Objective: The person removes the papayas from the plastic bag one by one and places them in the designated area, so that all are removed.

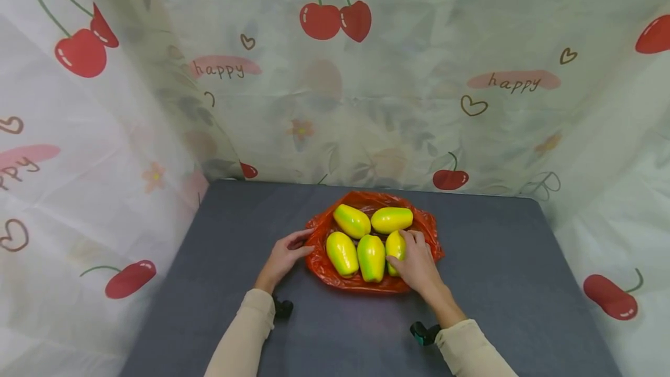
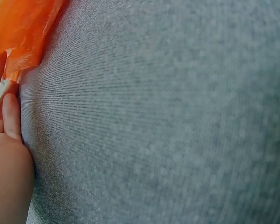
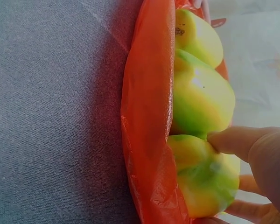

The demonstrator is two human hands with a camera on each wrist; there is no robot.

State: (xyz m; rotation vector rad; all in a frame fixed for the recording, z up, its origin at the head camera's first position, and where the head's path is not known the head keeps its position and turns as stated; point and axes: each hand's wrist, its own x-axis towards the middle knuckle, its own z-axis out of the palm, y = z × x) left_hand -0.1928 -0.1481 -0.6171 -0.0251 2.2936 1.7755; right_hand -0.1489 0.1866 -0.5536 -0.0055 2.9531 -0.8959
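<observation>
Several yellow-green papayas (image 1: 371, 258) lie in an opened red plastic bag (image 1: 361, 284), its rim spread around them. My right hand (image 1: 420, 263) grips the papaya (image 1: 395, 244) at the front right, with the thumb on its left side and the fingers over its far right side. In the right wrist view that papaya (image 3: 203, 177) sits against the bag's near wall, beside two others. My left hand (image 1: 285, 258) holds the bag's left edge between thumb and fingers. Only part of that grip shows in the left wrist view, where the orange-red plastic (image 2: 25, 32) meets the fingertips.
The bag rests on a dark grey table (image 1: 251, 220), near its back edge. A curtain (image 1: 392, 92) printed with cherries and "happy" hangs behind the table and along both sides. Small black devices (image 1: 425, 333) sit at both wrists.
</observation>
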